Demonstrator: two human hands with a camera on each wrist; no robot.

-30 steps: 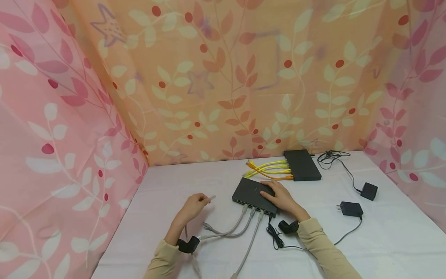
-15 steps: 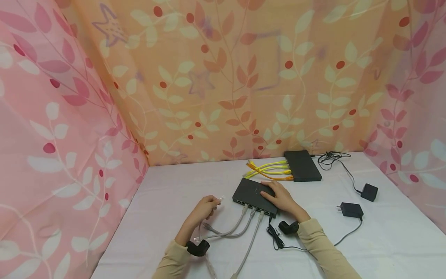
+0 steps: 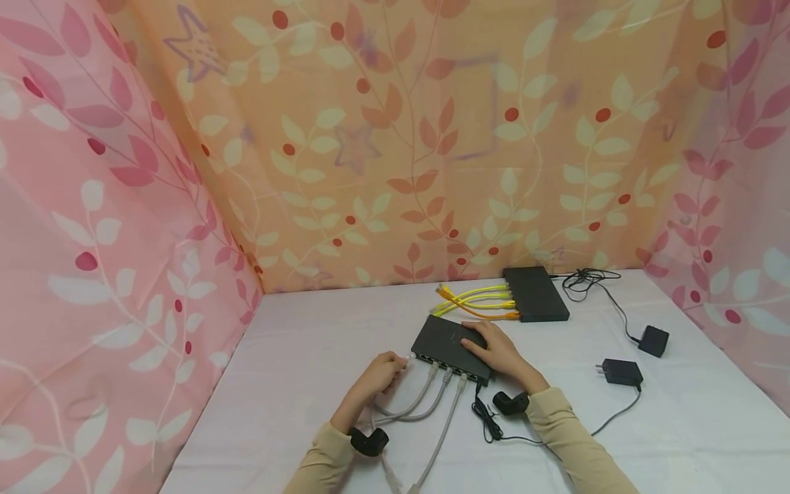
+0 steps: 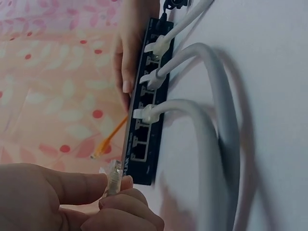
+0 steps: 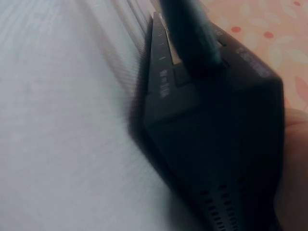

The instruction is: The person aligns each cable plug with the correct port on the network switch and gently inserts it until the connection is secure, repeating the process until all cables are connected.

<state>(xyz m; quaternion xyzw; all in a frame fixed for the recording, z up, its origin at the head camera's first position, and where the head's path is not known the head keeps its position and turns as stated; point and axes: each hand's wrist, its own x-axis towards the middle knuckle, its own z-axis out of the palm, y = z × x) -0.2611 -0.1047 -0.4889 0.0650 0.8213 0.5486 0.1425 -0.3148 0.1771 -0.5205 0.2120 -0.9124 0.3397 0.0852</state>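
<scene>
A black network switch [image 3: 447,336] lies on the white cloth, with three grey network cables [image 4: 185,107] plugged into its port side. My left hand [image 3: 381,374] pinches a clear network cable plug [image 4: 114,179] between thumb and fingers. In the left wrist view, that plug overlaps the switch's end beside some vacant ports [image 4: 141,151]. My right hand [image 3: 498,348] rests flat on the top of the switch at its right end, thumb and fingers stretched out. Close up, the right wrist view shows the switch's vented end [image 5: 216,134] and a dark, blurred cord.
Behind, a second black switch [image 3: 535,295] carries several yellow cables [image 3: 481,296] and an orange one [image 3: 472,311]. Two black power adapters [image 3: 653,341] lie to the right. A bundled black cord [image 3: 487,418] sits before my right wrist. Patterned curtains [image 3: 395,151] enclose the table.
My left hand has moved right with the plug, up to the left corner of the switch's port side. The right hand and the switch have stayed in place.
</scene>
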